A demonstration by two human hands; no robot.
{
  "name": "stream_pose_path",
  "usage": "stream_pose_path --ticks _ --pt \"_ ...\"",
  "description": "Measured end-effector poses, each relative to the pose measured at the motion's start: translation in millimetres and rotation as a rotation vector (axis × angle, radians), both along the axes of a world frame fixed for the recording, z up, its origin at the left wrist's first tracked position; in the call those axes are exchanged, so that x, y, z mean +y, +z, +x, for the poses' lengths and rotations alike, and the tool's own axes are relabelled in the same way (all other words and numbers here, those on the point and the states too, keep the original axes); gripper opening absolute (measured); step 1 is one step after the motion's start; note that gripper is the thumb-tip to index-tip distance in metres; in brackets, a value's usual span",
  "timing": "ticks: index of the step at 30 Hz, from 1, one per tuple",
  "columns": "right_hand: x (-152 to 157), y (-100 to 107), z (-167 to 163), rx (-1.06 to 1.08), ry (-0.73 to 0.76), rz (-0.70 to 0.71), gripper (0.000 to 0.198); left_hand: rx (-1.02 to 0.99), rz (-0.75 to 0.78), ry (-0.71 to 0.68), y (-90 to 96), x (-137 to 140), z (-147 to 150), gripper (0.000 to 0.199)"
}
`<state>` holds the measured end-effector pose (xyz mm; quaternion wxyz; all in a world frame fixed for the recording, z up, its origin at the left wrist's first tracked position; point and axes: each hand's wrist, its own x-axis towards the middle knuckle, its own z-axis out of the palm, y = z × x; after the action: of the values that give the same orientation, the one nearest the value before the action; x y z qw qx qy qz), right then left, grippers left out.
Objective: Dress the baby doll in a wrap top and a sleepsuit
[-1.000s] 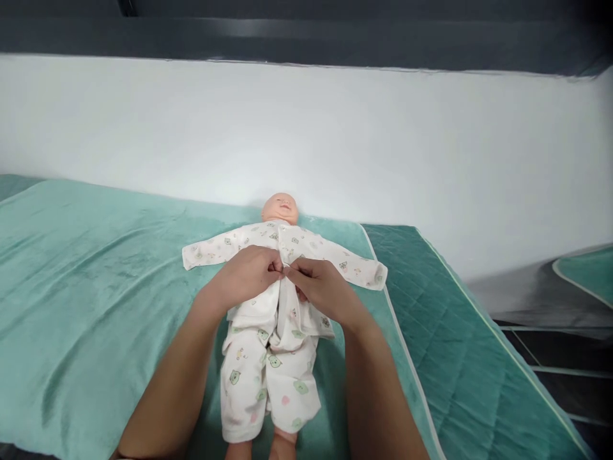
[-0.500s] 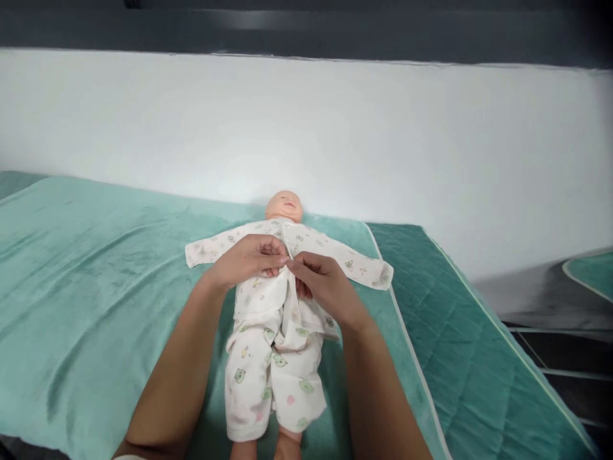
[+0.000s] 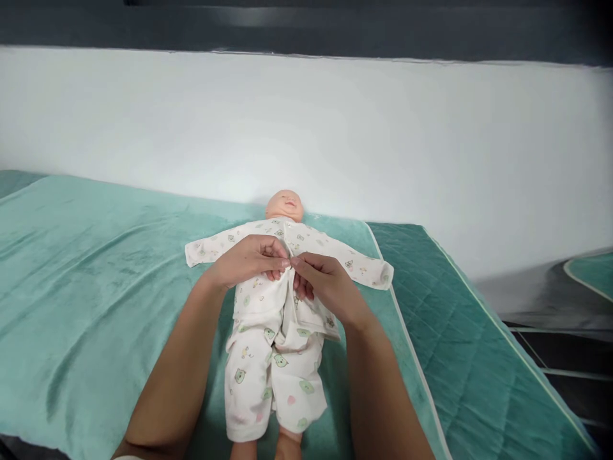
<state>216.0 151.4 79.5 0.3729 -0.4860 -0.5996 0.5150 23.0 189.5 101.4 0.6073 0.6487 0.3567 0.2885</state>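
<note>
Pinching the front edge of the white shirt [image 3: 256,303] between thumb and fingers, my left hand [image 3: 253,259] and right hand [image 3: 325,281] meet over the middle of the doll [image 3: 285,206]. The curled fingers and small gap hide the exact bit of cloth held. The doll lies on its back on the blanket [image 3: 119,287], straight in front of me, its long axis running away from me: round, bald head at the far end near the wall [image 3: 306,128], bare legs [image 3: 244,450] toward me. Its sleeves [image 3: 208,251] stretch out sideways, making a T with the body, and the cuff on my right reaches the blanket's pale edge. Below my hands the shirt front hangs in a loose fold over wide, printed trousers [image 3: 249,383]. Both garments look like soft cotton with small animal figures; the head is smooth and slightly glossy. The teal blanket is plush and wrinkled, and the darker pad [image 3: 460,332] beside it is quilted.
</note>
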Motion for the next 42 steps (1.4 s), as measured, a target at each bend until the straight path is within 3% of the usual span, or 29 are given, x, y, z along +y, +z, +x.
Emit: stream_pose_path --ticks 11,25,31,42 --pt "-0.3 3.8 8.4 0.047 0.137 -0.055 0.03 0.013 -0.011 0.017 -3.1 1.5 -0.4 0.017" --pt "0.8 -6.7 6.9 -0.051 0.1 -0.055 0.022 0.141 0.028 0.02 2.9 -2.6 1.4 0.022" --pt "-0.4 -5.1 5.0 -0.065 0.091 -0.059 0.018 0.173 0.059 0.028 4.7 -5.2 5.0 0.007" --pt "1.6 -1.4 4.6 0.013 0.107 -0.068 0.038 0.04 0.016 -0.102 -1.8 -0.2 -1.5 0.016"
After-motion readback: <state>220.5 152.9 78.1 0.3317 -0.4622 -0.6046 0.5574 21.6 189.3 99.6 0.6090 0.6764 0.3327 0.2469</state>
